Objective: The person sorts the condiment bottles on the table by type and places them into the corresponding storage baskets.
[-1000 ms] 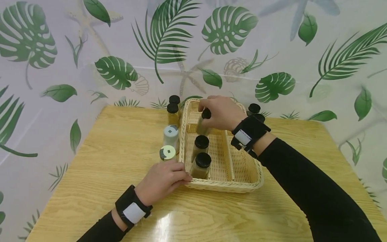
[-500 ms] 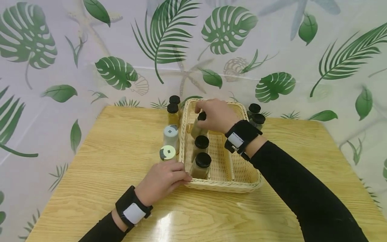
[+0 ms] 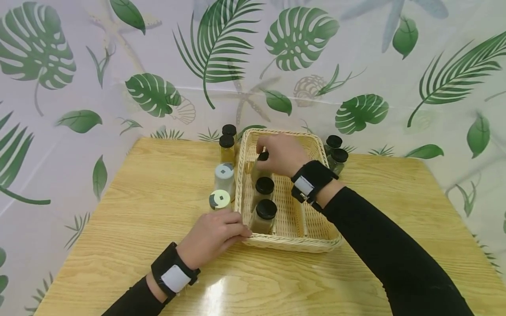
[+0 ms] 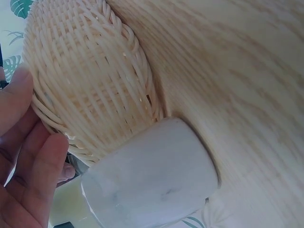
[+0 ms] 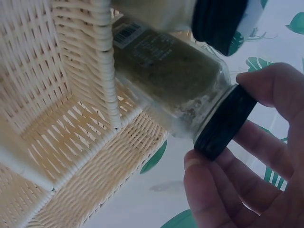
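Left hand (image 3: 211, 235) at the near-left corner of wicker basket (image 3: 294, 239), fingers straight against its rim. Right hand (image 3: 278, 153) pinching the black cap of spice jar (image 5: 175, 80), third in the basket's left compartment.

Right hand (image 3: 281, 154) reached forward, fingertips pinching; left hand (image 3: 211, 235) resting low, fingers extended.

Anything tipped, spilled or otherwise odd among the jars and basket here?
Only the jar gripped by its black cap in the right hand leans, inside the wicker basket. No spill or damage shows; the other jars stand upright.
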### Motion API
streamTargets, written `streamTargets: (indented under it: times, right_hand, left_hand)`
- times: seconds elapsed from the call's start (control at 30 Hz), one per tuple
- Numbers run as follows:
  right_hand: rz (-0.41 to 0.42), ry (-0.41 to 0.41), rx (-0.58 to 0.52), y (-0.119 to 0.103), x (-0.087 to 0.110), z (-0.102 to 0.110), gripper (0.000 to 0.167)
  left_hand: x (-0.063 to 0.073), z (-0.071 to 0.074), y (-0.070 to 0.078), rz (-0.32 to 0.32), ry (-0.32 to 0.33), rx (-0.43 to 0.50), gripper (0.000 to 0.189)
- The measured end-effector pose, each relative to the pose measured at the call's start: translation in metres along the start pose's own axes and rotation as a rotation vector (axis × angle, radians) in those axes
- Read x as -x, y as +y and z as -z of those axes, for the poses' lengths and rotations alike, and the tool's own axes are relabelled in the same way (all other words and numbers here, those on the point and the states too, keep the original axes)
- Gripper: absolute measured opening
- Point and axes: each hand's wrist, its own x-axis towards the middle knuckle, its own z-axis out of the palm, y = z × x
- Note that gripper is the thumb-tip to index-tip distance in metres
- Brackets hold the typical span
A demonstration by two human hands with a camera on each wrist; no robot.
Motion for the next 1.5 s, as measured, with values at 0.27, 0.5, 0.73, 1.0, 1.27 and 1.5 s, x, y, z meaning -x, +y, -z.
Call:
streamTargets:
  times: [0.27, 0.5, 0.73, 1.0, 1.27, 1.5]
  right_hand:
    - [-0.011, -0.041, 0.021, -0.002, -0.004, -0.002, 0.021]
    - [-0.002, -0.054, 0.026, -0.003, -0.004, -0.004, 0.018]
    - [-0.022, -0.071, 0.006, 0.001, -0.007, -0.011, 0.014]
    - [-0.017, -0.082, -0.015, 0.004, -0.009, -0.011, 0.014]
    - [-0.013, -0.063, 0.019, 0.007, -0.008, -0.013, 0.017]
    - [-0.002, -0.056, -0.005, 0.009, 0.0, -0.019, 0.036]
  left_hand:
    - [-0.001, 0.0, -0.001, 0.002, 0.003, 0.005, 0.008]
    - [-0.001, 0.0, 0.0, 0.018, -0.007, 0.012, 0.008]
    - [0.001, -0.001, -0.001, 0.008, -0.006, 0.015, 0.006]
    - [0.001, -0.001, -0.002, -0.005, 0.003, 0.015, 0.007]
    - [-0.002, -0.001, -0.002, -0.011, 0.004, 0.013, 0.006]
    - [0.001, 0.0, -0.001, -0.008, 0.021, 0.025, 0.005]
